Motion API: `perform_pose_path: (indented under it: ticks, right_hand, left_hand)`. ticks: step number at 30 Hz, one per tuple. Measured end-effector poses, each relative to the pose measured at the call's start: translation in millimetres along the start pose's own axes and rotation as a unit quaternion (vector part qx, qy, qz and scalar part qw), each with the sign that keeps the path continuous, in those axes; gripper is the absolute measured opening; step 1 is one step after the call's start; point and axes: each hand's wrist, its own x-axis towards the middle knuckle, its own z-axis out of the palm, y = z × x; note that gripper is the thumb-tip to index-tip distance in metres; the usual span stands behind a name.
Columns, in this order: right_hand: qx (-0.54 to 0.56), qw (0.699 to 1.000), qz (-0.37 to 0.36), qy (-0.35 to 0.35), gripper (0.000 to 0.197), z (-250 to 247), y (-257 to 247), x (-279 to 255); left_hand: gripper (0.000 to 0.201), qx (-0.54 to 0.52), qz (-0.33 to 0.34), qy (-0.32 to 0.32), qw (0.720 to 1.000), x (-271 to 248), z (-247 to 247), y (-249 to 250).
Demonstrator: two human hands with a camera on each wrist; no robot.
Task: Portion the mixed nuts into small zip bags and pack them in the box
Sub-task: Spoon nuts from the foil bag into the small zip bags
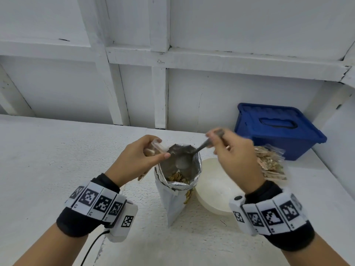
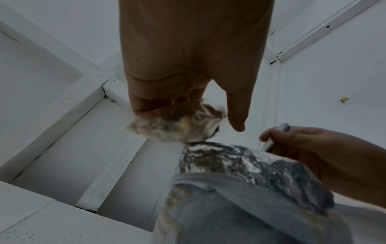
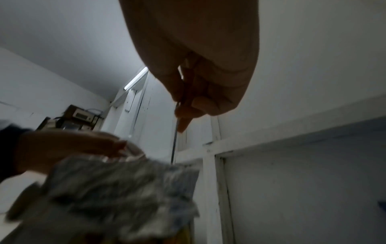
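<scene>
— Gripping what, each hand?

— Right hand (image 1: 233, 156) pinches the handle of a metal spoon (image 1: 194, 152) between thumb and fingers. Its bowl is down inside the open foil bag (image 1: 177, 189), at the centre of the head view. Left hand (image 1: 136, 160) has its fingers curled round a small zip bag (image 1: 156, 146), held just beside the upper left rim of the foil bag, while the thumb lies straight toward that rim.

— Where are the nuts?

— Mixed nuts (image 1: 175, 177) lie low inside the foil bag, under the spoon bowl. In the left wrist view the small zip bag (image 2: 177, 125) already shows some brownish filling, but it is blurred there.

— And the other things?

— At the right of the head view, 1 pile of filled zip bags (image 1: 270, 162) lies on the white table (image 1: 57, 169), partly behind the right hand. Behind this pile, in the right middle of the frame, stands the blue box (image 1: 276, 129) with its lid on. 1 white bowl (image 1: 213, 191) sits just beside the foil bag, on its right. I cannot tell if they touch.
</scene>
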Motion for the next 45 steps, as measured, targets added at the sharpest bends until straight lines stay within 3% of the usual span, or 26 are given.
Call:
perform_pose_path:
  ticks: [3, 7, 12, 19, 25, 30, 45]
  right_hand:
    - [-0.062, 0.993, -0.033, -0.096, 0.021, 22.8, 12.9, -12.9]
    - [-0.161, 0.972, -0.092, -0.146, 0.029, 41.2, 15.9, -19.5]
    - [-0.109, 0.971, -0.030, -0.211, 0.036, 46.0, 19.1, -20.0]
    - [0.019, 0.985, 0.088, -0.147, 0.018, 36.7, 12.7, -16.7]
    - [0.077, 0.983, 0.157, -0.061, 0.023, 20.7, 12.2, -11.6]
    - [0.139, 0.962, 0.233, 0.013, 0.025, 12.3, 21.1, -13.5]
    - [0.172, 0.950, 0.222, 0.139, 0.024, -18.6, 19.2, -0.6]
  left_hand:
    - [0.038, 0.017, -0.008, -0.029, 0.999, 0.6, 2.5, -0.7]
    - [0.036, 0.009, -0.014, -0.034, 0.999, 0.8, 3.5, -1.0]
    - [0.048, -0.009, -0.024, -0.046, 0.999, -0.1, 2.5, -1.3]
    - [0.039, 0.006, -0.022, -0.054, 0.998, 0.4, 1.0, -0.5]
    - [0.037, 0.013, -0.016, -0.057, 0.998, -1.0, -0.4, 2.5]
    - [0.043, 0.004, -0.015, -0.090, 0.996, -5.1, -2.0, 5.9]
    - [0.060, 0.140, 0.043, -0.095, 0.985, -6.0, -10.1, 14.1]
